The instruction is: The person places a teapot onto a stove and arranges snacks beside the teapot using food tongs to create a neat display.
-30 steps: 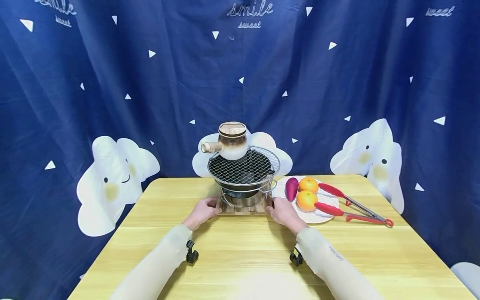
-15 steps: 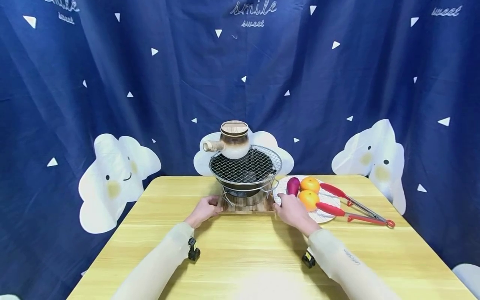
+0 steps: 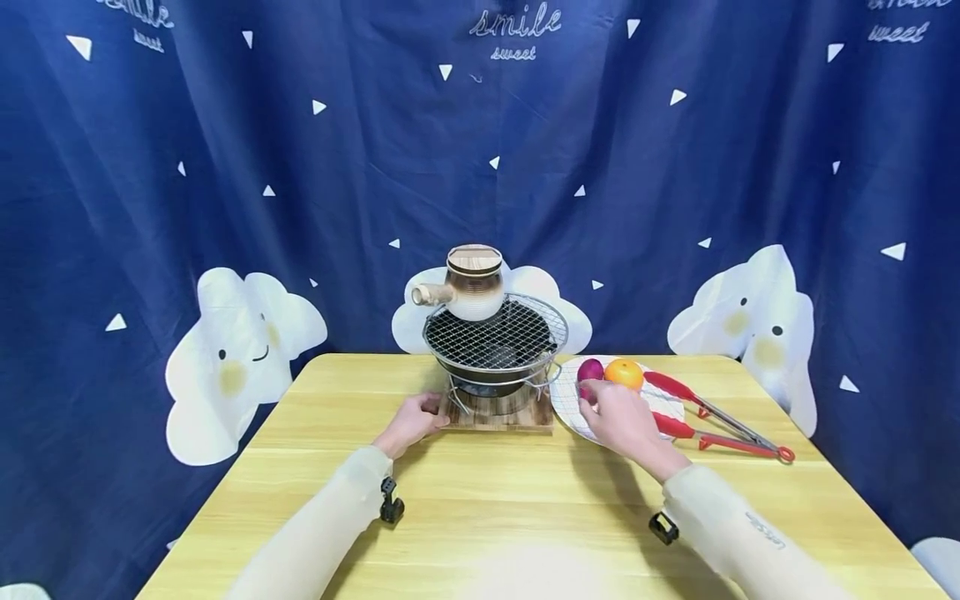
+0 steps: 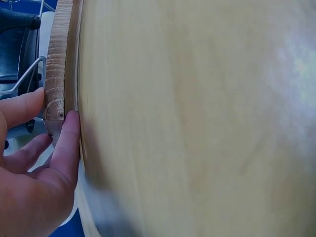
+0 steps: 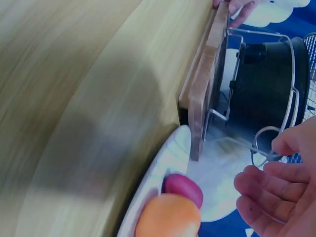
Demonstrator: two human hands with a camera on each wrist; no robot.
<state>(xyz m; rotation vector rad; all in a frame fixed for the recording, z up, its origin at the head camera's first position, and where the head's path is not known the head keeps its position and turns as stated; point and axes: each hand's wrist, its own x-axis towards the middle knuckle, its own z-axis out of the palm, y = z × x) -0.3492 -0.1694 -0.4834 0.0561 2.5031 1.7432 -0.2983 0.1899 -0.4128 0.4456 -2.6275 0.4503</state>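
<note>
At its near left corner, my left hand [image 3: 411, 423] grips the wooden board [image 3: 495, 423], thumb on one face and a finger against the other in the left wrist view. A round black grill with a wire mesh [image 3: 491, 337] stands on the board. On the mesh sits a side-handled pot [image 3: 476, 300] with a wooden lid. My right hand [image 3: 624, 421] is over the white plate [image 3: 566, 400], its fingers loosely bent and holding nothing in the right wrist view. A purple oval vegetable or fruit [image 3: 590, 368] and an orange [image 3: 625, 372] lie beyond it; the hand hides the nearer orange in the head view.
Red-tipped tongs [image 3: 738, 447] lie spread, their tips over the plate's right side. A pale wooden table [image 3: 495, 500] bears everything. Behind it hangs a dark blue curtain [image 3: 360, 192] with cloud prints.
My right hand has let go of the board's right corner and moved right, over the plate. The left hand stays on the board, which looks unmoved.
</note>
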